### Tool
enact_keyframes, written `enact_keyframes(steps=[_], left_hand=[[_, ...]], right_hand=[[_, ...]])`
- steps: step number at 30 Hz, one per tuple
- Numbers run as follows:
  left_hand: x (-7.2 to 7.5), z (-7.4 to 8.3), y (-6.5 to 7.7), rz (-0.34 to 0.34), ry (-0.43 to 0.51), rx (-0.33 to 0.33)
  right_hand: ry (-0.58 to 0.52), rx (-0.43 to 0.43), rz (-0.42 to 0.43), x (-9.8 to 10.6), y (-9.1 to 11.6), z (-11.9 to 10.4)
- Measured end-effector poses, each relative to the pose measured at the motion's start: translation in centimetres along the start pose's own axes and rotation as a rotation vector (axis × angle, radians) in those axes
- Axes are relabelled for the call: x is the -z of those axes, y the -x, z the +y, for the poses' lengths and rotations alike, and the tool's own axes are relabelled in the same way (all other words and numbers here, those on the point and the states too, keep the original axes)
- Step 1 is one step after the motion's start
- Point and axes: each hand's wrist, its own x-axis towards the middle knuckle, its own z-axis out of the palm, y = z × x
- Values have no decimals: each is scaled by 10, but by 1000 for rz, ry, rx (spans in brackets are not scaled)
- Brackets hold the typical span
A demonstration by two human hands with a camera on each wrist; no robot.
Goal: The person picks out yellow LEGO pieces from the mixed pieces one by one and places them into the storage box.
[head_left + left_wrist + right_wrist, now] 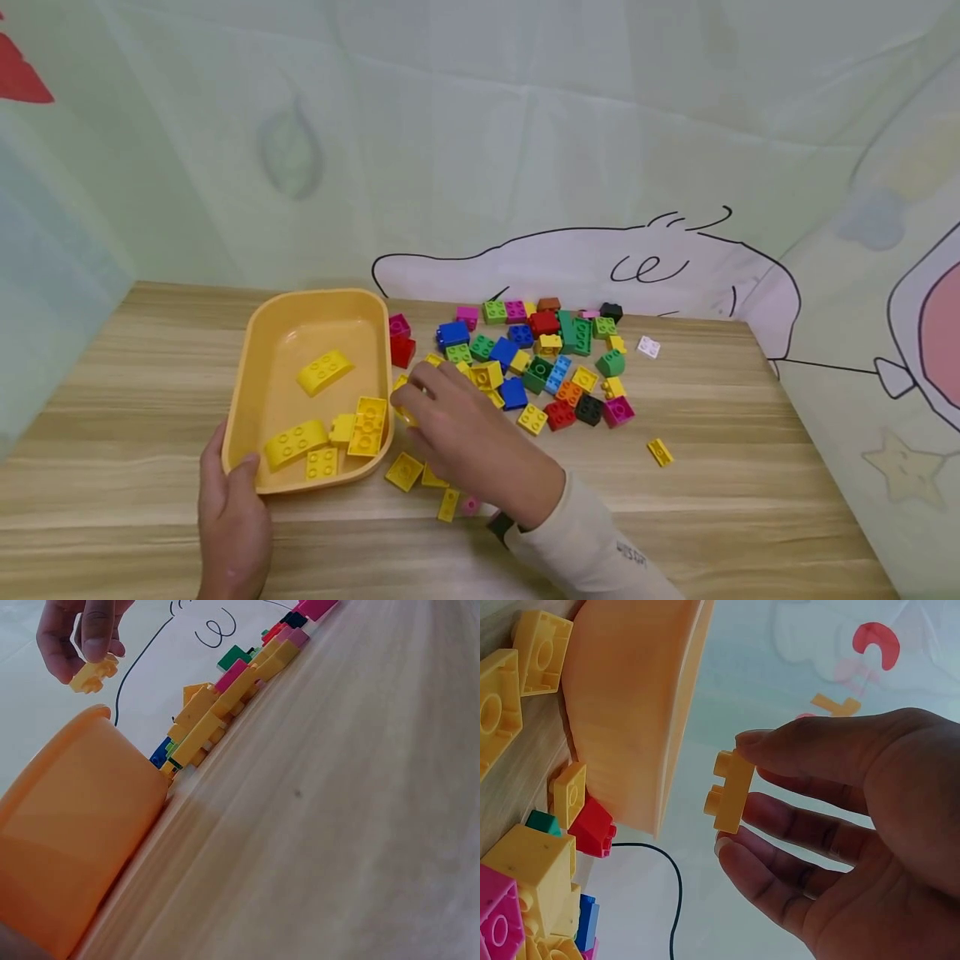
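Note:
My left hand (236, 529) grips the near-left corner of a yellow plastic tray (243, 375), thumb over the rim. Several yellow toy bricks lie inside it, among them a curved one (325, 372) and one turned studs-down (367, 427). Beside the tray's right rim is my right hand (468, 437). In the right wrist view its thumb and fingers pinch a small yellow toy brick (736, 793) with two studs showing. The left wrist view shows that brick raised above the level of the tray's rim.
A loose pile of toy bricks in many colours, including a blue brick (513, 393) and a red brick (560, 414), spreads right of the tray. A few yellow bricks (405, 472) lie near the right forearm. A white brick (648, 347) sits apart, before a printed cloth backdrop (465, 167).

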Motion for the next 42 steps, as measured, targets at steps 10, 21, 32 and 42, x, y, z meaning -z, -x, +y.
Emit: enact_keyframes(steps=[10,21,32,42], left_hand=[[0,1,1,-2,-6,-2],[0,0,0,1,8,-5],[-1,0,0,0,10,-3],[-1,-1,0,1,-32,1]], right_hand=[[9,-3,3,0,-1,-2],[9,-14,-25,1,-5,-6],[17,6,-15,0,-9,-10],[14,12,-34,0,-12,-15]])
